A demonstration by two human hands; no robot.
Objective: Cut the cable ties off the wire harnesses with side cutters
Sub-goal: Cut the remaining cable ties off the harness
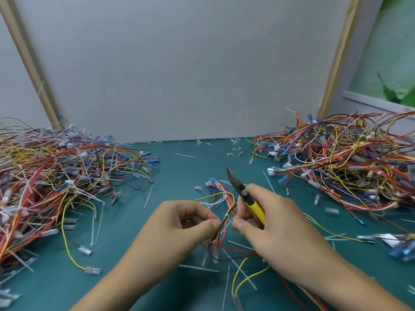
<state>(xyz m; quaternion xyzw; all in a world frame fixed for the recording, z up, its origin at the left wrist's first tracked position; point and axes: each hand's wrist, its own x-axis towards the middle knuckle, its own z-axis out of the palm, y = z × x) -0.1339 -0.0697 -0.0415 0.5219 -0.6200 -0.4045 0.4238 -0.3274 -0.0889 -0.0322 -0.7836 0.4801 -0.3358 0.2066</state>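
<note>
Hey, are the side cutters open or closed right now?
Closed. The side cutters in the right hand show one dark tapered tip with no gap between the blades. The left hand pinches the wire harness.

L hand (186, 223): you pinched the wire harness (221, 230) just below its white cable tie (226, 215).
R hand (269, 221): you gripped yellow side cutters (244, 198), tips pointing away, thumb by the wires.
Sides: L heap (56, 176) & R heap (348, 158) lay on the green mat (179, 171).

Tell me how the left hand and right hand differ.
The left hand pinches only the wire harness; the right hand also grips yellow-handled side cutters. The left hand sits left of the white cable tie, the right hand right of it. Both pinch the same harness.
</note>
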